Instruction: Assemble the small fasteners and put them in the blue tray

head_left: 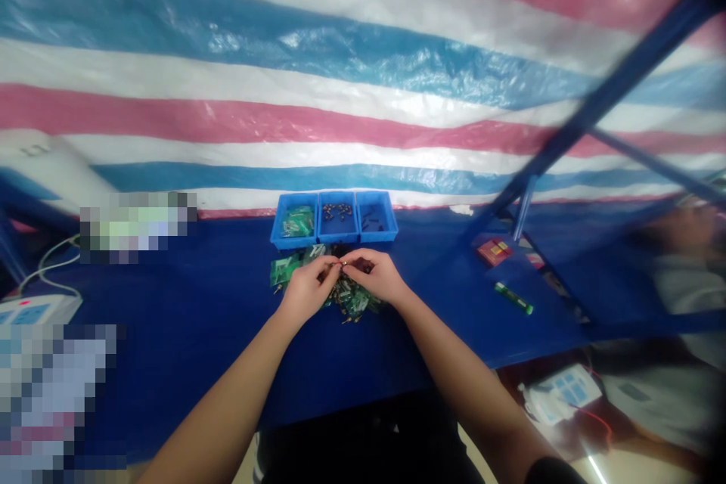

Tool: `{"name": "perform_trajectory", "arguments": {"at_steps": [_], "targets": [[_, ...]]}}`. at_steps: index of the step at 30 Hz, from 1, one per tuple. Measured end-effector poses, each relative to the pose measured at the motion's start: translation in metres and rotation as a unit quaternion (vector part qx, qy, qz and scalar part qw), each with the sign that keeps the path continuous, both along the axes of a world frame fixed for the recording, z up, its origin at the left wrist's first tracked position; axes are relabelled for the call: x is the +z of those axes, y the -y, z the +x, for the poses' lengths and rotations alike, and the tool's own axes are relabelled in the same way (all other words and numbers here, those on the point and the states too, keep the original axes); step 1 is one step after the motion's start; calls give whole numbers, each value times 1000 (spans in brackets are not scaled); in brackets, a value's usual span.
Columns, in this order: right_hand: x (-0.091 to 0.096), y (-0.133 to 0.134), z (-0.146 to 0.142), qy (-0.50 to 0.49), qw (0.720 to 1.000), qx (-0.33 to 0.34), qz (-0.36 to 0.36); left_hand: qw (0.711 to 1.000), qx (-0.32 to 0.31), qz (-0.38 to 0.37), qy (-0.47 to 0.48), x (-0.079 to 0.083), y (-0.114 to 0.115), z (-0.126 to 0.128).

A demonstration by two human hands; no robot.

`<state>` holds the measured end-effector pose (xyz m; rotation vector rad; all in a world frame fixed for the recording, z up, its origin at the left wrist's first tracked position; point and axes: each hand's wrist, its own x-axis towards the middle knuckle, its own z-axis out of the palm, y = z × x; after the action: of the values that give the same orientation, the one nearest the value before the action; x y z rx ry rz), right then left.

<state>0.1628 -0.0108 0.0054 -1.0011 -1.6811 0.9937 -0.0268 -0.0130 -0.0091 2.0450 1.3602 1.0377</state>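
Note:
My left hand (306, 287) and my right hand (379, 276) meet over a pile of small green circuit boards (347, 298) on the blue table (187, 318). The fingers of both hands are pinched together on a tiny part (343, 263) between them, too small to name. More green boards (284, 269) lie just left of my left hand. Behind the hands stand three joined blue bins (334, 216): the left one holds green boards, the middle one small dark parts, the right one a few dark pieces.
A red box (494, 250) and a green stick-shaped board (513, 297) lie to the right on the table. A white device with a cable (35, 308) sits at the far left. A blue metal frame (595, 106) slants at the right, with another person (681, 280) beyond it. A striped tarp hangs behind.

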Motion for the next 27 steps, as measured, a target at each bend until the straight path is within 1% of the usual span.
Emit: {"name": "perform_trajectory", "arguments": {"at_steps": [6,15,27], "targets": [[-1,0,0,-3,1000,-9,-22,1000,-6,18,1,0,0,1],[1,0,1,-12,1000,-4,-15,1000,-12,9,-9,4,1,0],[-1,0,0,-11,1000,-6,-22,998,3,57,-8,2,0,0]]}}
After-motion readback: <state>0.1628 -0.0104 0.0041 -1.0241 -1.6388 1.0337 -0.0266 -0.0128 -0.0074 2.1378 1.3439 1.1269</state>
